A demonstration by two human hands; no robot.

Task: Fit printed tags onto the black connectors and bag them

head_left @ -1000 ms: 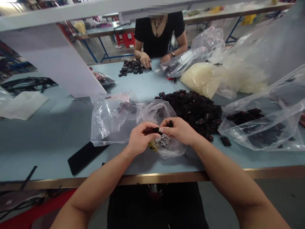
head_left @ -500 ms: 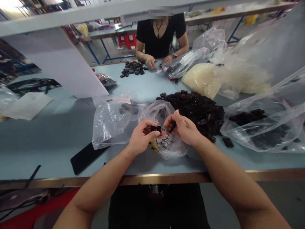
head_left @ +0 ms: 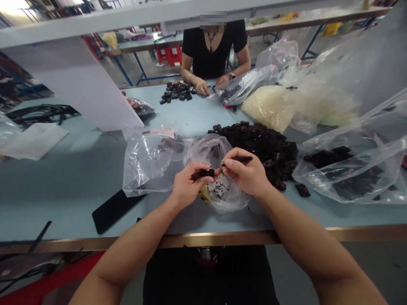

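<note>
Pinched between the thumb and fingers of my left hand [head_left: 187, 183] is a small black plastic block [head_left: 207, 173] with a red mark. My right hand [head_left: 246, 171] grips what looks like a pair of black tweezers [head_left: 243, 159], held like a pen. Their thin tip points left, at or very near the block's right end; contact is hard to make out. Below both hands lies an opened clear plastic bag [head_left: 233, 199] of small silvery-white pieces [head_left: 219, 186]. A large pile of similar black blocks [head_left: 254, 140] rises just beyond my right hand.
Clear bags lie left [head_left: 146, 165] and right [head_left: 375, 178], the right one holding black blocks. A black flat slab [head_left: 111, 212] is near the front edge [head_left: 222, 239]. Across the table a co-worker [head_left: 214, 51] handles small parts beside another block pile [head_left: 178, 92]. A white panel [head_left: 95, 84] stands left.
My right hand has turned and lifted the tweezers from pointing down at the silvery pieces to lying nearly level, tip toward the block. My left hand keeps its hold, almost unmoved.
</note>
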